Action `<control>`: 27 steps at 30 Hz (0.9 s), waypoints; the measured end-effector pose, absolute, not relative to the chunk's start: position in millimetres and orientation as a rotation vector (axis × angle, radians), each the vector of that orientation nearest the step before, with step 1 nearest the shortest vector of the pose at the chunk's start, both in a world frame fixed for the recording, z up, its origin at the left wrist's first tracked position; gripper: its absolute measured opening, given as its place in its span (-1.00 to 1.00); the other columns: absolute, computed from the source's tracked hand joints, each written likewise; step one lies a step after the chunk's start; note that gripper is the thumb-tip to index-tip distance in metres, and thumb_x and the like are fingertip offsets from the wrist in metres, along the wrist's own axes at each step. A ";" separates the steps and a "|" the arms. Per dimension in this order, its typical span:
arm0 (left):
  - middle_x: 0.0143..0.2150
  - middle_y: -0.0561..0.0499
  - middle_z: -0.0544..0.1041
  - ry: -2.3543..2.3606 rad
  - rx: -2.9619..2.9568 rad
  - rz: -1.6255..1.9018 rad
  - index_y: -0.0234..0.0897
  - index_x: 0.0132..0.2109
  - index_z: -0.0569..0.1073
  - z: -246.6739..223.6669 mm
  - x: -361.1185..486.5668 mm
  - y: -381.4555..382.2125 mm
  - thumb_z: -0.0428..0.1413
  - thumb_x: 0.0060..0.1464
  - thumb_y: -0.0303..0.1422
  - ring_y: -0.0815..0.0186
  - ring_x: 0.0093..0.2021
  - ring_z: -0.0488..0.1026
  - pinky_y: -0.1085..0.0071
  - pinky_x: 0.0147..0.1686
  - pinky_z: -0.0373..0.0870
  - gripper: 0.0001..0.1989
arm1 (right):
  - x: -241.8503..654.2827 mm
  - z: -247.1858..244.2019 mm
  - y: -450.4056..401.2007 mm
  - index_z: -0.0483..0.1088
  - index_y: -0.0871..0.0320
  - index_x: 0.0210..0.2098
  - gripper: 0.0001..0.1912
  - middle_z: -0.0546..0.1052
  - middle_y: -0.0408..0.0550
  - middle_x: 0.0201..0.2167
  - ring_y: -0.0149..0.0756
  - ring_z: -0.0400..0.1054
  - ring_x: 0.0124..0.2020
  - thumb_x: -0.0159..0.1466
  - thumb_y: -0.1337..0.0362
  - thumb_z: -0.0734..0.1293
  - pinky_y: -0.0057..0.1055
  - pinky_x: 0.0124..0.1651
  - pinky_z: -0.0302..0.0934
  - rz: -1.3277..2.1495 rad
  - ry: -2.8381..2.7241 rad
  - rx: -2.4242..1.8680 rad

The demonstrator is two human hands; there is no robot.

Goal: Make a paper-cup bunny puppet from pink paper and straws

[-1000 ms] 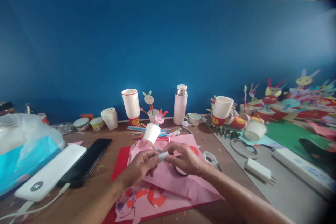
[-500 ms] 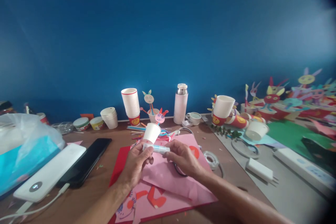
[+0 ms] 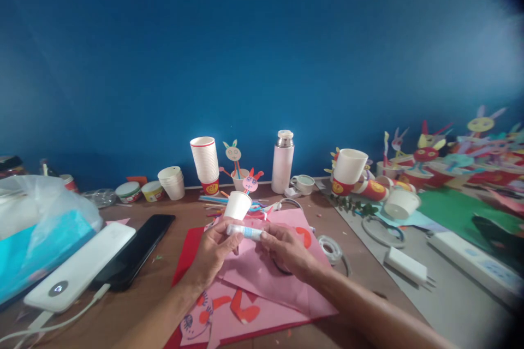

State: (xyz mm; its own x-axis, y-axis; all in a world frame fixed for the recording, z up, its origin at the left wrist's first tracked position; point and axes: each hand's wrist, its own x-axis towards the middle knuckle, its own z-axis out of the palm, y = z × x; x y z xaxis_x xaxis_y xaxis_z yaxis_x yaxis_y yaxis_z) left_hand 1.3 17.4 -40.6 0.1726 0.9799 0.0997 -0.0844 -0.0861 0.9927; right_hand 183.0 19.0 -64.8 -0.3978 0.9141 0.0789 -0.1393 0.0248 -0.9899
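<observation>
Between my two hands is a small white glue stick (image 3: pixel 246 233) with a pale blue label, lying nearly level. My left hand (image 3: pixel 216 245) pinches its left end between thumb and fingers. My right hand (image 3: pixel 285 247) grips its right end, fingertips closed on it. Just beyond them a white paper cup (image 3: pixel 238 205) with a pink paper face (image 3: pixel 250 184) rising behind it stands tilted. Under my hands lie pink paper sheets (image 3: pixel 282 289), with orange-red cut pieces (image 3: pixel 245 308) and a drawn paper face (image 3: pixel 196 322) near the front.
Left are a power bank (image 3: pixel 84 262), a phone (image 3: pixel 139 245) and a plastic bag (image 3: pixel 45 218). Stacked cups (image 3: pixel 204 161) and a thermos (image 3: pixel 283 166) stand along the blue partition (image 3: pixel 262 65). A tape roll (image 3: pixel 329 249), a charger (image 3: pixel 405 265) and a power strip (image 3: pixel 483 267) lie right.
Both hands keep hold of the glue stick, which now slopes slightly differently and shows more of its label. My left fingers have shifted a little. The view has moved very slightly.
</observation>
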 end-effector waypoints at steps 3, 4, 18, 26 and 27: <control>-0.58 0.12 0.32 0.993 1.293 1.159 -0.33 -0.26 0.43 -40.0 0.4 17.6 0.16 -0.11 -0.25 0.47 -0.57 0.24 0.54 -0.53 0.20 -0.72 | 183.3 -62.8 19.0 0.34 0.10 -0.32 -0.80 0.40 -0.16 -0.48 -0.43 0.26 -0.48 0.12 0.13 0.30 -0.52 -0.42 0.11 1.458 -1.466 -0.861; -0.59 0.12 0.31 0.993 1.284 1.157 -0.34 -0.25 0.42 -40.2 -0.1 18.1 0.14 -0.10 -0.22 0.47 -0.59 0.23 0.54 -0.54 0.19 -0.71 | 183.5 -62.9 19.4 0.33 0.09 -0.32 -0.80 0.39 -0.17 -0.49 -0.42 0.26 -0.48 0.11 0.14 0.32 -0.52 -0.42 0.11 1.423 -1.469 -0.883; -0.49 0.07 0.38 1.015 1.383 1.232 -0.32 -0.21 0.39 -39.8 -1.5 18.2 0.10 -0.04 -0.27 0.41 -0.47 0.29 0.48 -0.41 0.25 -0.75 | 188.9 -59.6 23.4 0.29 0.15 -0.37 -0.76 0.41 -0.14 -0.51 -0.40 0.29 -0.50 0.14 0.09 0.27 -0.48 -0.41 0.16 1.283 -1.492 -0.990; -0.56 0.10 0.35 1.019 1.438 1.114 -0.32 -0.21 0.36 -42.9 -4.4 21.7 0.12 -0.07 -0.23 0.42 -0.54 0.27 0.48 -0.49 0.24 -0.71 | 189.1 -66.5 24.7 0.30 0.14 -0.32 -0.77 0.38 -0.18 -0.56 -0.41 0.27 -0.51 0.12 0.13 0.30 -0.50 -0.45 0.13 1.204 -1.579 -1.030; -0.55 0.09 0.35 1.029 1.466 1.119 -0.33 -0.25 0.38 -42.4 -5.3 21.8 0.12 -0.07 -0.25 0.42 -0.53 0.28 0.48 -0.48 0.24 -0.73 | 189.3 -66.2 24.8 0.29 0.15 -0.32 -0.77 0.39 -0.18 -0.56 -0.41 0.27 -0.51 0.12 0.13 0.31 -0.50 -0.45 0.13 1.212 -1.576 -1.023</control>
State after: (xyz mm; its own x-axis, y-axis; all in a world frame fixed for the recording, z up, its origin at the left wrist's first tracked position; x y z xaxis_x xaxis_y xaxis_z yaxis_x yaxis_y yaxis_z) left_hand -5.3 21.8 -42.4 0.2153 0.9665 0.1396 0.0580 -0.1553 0.9862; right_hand 189.3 24.8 -66.2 -0.2788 0.9480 0.1536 0.0945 0.1862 -0.9780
